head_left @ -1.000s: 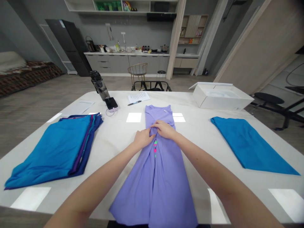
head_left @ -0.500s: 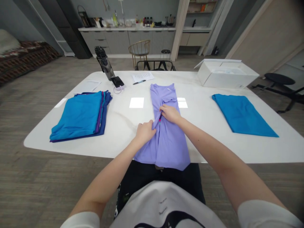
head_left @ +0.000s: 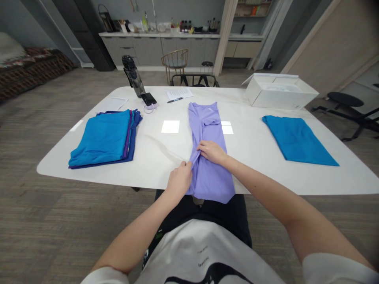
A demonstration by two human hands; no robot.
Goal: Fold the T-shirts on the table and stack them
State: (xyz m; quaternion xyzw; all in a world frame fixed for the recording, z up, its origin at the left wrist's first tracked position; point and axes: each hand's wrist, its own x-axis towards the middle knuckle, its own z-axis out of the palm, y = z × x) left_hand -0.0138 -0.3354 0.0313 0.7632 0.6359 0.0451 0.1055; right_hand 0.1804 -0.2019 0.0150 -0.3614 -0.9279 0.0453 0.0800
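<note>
A lavender garment (head_left: pixel 211 177), partly folded into a long strip, lies in front of me on the white table (head_left: pixel 160 154). Its near end reaches the table's front edge. My left hand (head_left: pixel 179 179) is closed on the garment's left edge. Just above and to the right, my right hand (head_left: pixel 211 152) pinches a gathered fold of the same cloth. Between the two hands a short ridge of fabric is pulled up. The far part of the garment lies flat with a few creases.
On the left sits a stack of folded blue and purple clothes (head_left: pixel 102 138). A folded blue garment (head_left: pixel 299 140) lies on the right, with a white box (head_left: pixel 278 92) behind it. Farther back are a dark bottle (head_left: pixel 133 77), a phone (head_left: pixel 148 98), a pen (head_left: pixel 175 100) and paper (head_left: pixel 180 93).
Both hands have moved toward me along the lavender garment, still gripping it. Its near left side has been drawn inward, so the lower part is narrower.
</note>
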